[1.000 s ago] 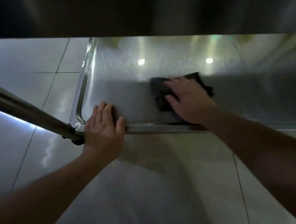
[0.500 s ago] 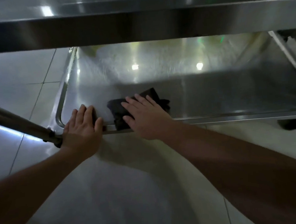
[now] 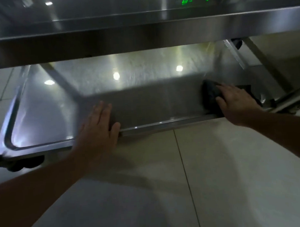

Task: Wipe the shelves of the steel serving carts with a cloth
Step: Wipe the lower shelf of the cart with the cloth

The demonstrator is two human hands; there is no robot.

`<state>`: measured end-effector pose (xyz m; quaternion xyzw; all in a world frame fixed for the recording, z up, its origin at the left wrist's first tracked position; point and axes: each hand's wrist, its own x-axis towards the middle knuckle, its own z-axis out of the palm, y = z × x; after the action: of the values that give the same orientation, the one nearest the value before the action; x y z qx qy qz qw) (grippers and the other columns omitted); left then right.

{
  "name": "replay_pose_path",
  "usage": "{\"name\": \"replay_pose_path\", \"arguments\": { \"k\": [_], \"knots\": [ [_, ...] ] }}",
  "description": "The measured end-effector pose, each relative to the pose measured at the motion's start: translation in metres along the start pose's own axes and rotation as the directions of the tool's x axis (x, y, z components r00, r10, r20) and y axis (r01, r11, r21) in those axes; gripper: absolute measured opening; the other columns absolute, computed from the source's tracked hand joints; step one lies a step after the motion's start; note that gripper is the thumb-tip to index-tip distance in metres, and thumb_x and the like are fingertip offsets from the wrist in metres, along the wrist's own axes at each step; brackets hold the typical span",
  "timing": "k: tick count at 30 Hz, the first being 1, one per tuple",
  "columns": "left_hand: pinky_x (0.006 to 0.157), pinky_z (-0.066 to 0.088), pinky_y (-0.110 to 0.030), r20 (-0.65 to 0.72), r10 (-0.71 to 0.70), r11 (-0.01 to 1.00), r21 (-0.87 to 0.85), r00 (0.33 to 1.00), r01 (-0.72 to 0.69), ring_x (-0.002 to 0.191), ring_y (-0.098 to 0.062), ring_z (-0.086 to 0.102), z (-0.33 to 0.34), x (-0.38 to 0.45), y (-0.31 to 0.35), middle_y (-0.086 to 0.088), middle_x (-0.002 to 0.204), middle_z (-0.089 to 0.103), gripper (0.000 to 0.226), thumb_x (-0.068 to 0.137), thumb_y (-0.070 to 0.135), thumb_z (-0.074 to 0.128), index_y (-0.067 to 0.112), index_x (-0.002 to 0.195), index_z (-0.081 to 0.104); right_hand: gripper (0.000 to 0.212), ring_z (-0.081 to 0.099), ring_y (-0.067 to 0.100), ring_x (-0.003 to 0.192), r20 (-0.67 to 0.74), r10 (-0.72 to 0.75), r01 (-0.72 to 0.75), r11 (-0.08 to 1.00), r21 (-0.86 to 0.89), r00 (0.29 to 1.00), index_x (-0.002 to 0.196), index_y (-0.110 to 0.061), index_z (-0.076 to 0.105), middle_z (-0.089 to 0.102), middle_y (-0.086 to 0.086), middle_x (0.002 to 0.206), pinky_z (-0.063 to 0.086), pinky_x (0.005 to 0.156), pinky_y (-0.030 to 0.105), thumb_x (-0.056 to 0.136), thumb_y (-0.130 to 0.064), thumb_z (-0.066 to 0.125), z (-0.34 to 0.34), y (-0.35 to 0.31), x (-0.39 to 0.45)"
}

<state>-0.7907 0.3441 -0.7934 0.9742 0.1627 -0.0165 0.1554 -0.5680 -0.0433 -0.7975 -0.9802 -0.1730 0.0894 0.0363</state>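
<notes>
The steel cart's bottom shelf (image 3: 145,103) lies low over the tiled floor, under an upper shelf (image 3: 141,35) that spans the top of the view. A dark cloth (image 3: 210,94) rests at the shelf's near right corner. My right hand (image 3: 236,102) presses flat on the cloth with straight fingers. My left hand (image 3: 98,125) lies flat over the shelf's near rim, around the middle, thumb on the rim's edge.
A black caster (image 3: 24,165) shows under the cart's near left corner. Steel legs and a crossbar (image 3: 285,98) stand at the right, beside the cloth. A slanted steel post (image 3: 63,85) crosses the shelf's left half. Pale floor tiles (image 3: 202,180) fill the foreground.
My right hand has swept the cloth from the shelf's near left part to its near right corner. My left hand has shifted right along the rim, from near the left corner to the middle.
</notes>
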Motion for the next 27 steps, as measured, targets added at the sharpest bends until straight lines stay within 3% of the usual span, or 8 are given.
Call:
{"name": "replay_pose_path", "arguments": {
  "k": [3,6,10,13,16,19,24,27],
  "knots": [
    [0.126,0.021,-0.049,0.011,0.052,0.998,-0.041,0.999,-0.051,0.161,-0.027,0.019,0.014,0.003,0.032,-0.005,0.175,0.020,0.087,0.092,0.064,0.021,0.018,0.165,0.029,0.062,0.026,0.030,0.155,-0.071,0.147,-0.143,0.988,0.060,0.987,0.160,-0.016,0.032,0.034,0.009,0.166,0.017,0.126,0.053,0.107,-0.047,0.029,0.004,-0.004,-0.002],
    [0.127,0.017,-0.046,0.069,0.078,0.997,-0.013,0.995,-0.077,0.162,-0.022,0.012,0.030,0.005,0.049,-0.001,0.176,0.015,0.091,0.090,0.068,0.012,0.021,0.167,0.024,0.064,0.024,0.030,0.155,-0.106,0.115,-0.107,0.992,0.072,0.988,0.161,-0.015,0.031,0.031,0.008,0.168,0.015,0.127,0.052,0.106,-0.048,0.029,0.011,-0.040,-0.003],
    [0.131,0.007,-0.042,0.130,0.078,0.994,0.063,0.988,-0.087,0.163,-0.020,0.003,0.043,0.003,0.056,0.001,0.177,0.009,0.094,0.088,0.070,0.003,0.022,0.168,0.018,0.079,0.011,0.021,0.159,-0.017,-0.203,0.203,0.978,0.045,0.979,0.165,-0.023,0.022,0.019,-0.002,0.172,0.005,0.129,0.044,0.098,-0.066,0.019,0.015,-0.091,-0.013],
    [0.130,0.005,-0.041,0.143,0.065,0.996,0.051,0.988,-0.073,0.163,-0.019,0.001,0.042,0.004,0.056,0.002,0.177,0.008,0.095,0.087,0.069,-0.001,0.023,0.168,0.017,0.096,0.003,0.015,0.160,0.082,-0.490,0.490,0.872,0.024,0.868,0.166,-0.027,0.015,0.011,-0.007,0.174,-0.003,0.129,0.040,0.090,-0.083,0.033,0.015,-0.120,-0.021],
    [0.129,0.002,-0.037,0.169,0.059,0.998,-0.032,0.984,-0.054,0.163,-0.015,-0.003,0.037,0.007,0.054,0.004,0.177,0.005,0.096,0.084,0.067,-0.005,0.024,0.168,0.014,0.092,0.007,0.017,0.160,0.099,-0.631,0.636,0.771,-0.039,0.770,0.166,-0.029,0.014,0.014,-0.007,0.173,-0.001,0.129,0.039,0.092,-0.057,0.061,0.022,-0.128,-0.026],
    [0.129,-0.002,-0.034,0.226,0.058,0.993,-0.116,0.972,-0.032,0.161,-0.010,-0.009,0.031,0.008,0.054,0.008,0.177,0.001,0.095,0.084,0.067,-0.005,0.027,0.168,0.012,0.085,0.013,0.016,0.159,0.112,-0.677,0.681,0.732,-0.004,0.728,0.165,-0.030,0.020,0.020,-0.007,0.172,0.000,0.127,0.035,0.093,-0.023,0.064,0.022,-0.126,-0.026],
    [0.129,-0.007,-0.037,0.323,0.047,0.998,-0.053,0.945,-0.032,0.161,-0.015,-0.016,0.017,0.006,0.061,0.004,0.177,-0.010,0.079,0.099,0.062,0.007,0.025,0.169,0.005,0.077,0.017,0.013,0.158,0.241,-0.684,0.695,0.717,0.047,0.689,0.164,-0.031,0.023,0.025,-0.009,0.170,0.001,0.125,0.028,0.099,-0.008,0.057,-0.011,-0.117,-0.046],
    [0.128,-0.006,-0.039,0.367,0.045,0.989,0.115,0.929,-0.093,0.162,-0.020,-0.015,-0.003,-0.024,0.077,0.001,0.176,-0.011,0.085,0.093,0.066,-0.002,0.027,0.169,0.003,0.064,0.042,0.021,0.147,0.383,-0.640,0.684,0.729,0.029,0.666,0.157,-0.026,0.041,0.047,-0.003,0.158,0.027,0.125,0.036,0.099,-0.006,0.060,-0.036,-0.124,-0.072]
  ]
}}
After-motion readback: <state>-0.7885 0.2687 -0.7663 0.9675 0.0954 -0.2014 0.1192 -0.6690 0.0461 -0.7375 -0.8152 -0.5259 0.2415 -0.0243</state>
